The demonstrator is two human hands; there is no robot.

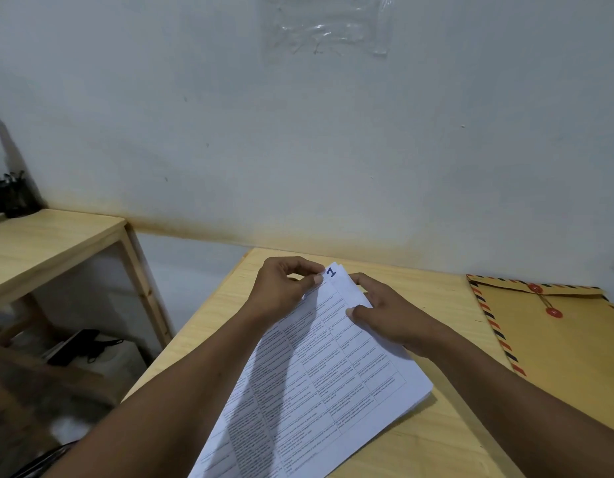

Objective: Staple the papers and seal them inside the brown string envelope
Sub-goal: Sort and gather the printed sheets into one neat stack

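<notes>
From my remote seat I take the papers (319, 384) as my landmark: a white stack of printed tables lying askew on the wooden counter (446, 305), its far corner marked with a handwritten "1" and its top sheets slightly fanned there.

At that far corner the left hand (284, 288) is at work. Its fingers (298, 267) are curled, and thumb and forefinger pinch the edge of the top sheet just beside the "1".

On the right edge of the papers, a little nearer to me, the right hand (384, 315) grasps the stack, with the thumb pressed on the top page and the other fingers wrapped round the far side. I cannot tell whether the far corner is lifted off the counter or lying flat.

To the right of the papers, apart from them, the brown string envelope (553, 350) lies flat on the same counter. Its flap is down and a string runs between its two red buttons (553, 312).

To the left of the papers, across a gap, stands a wooden shelf (50, 243). Beyond the papers rises a pale wall (298, 150) with a clear plastic sheet (326, 25) stuck on it.
</notes>
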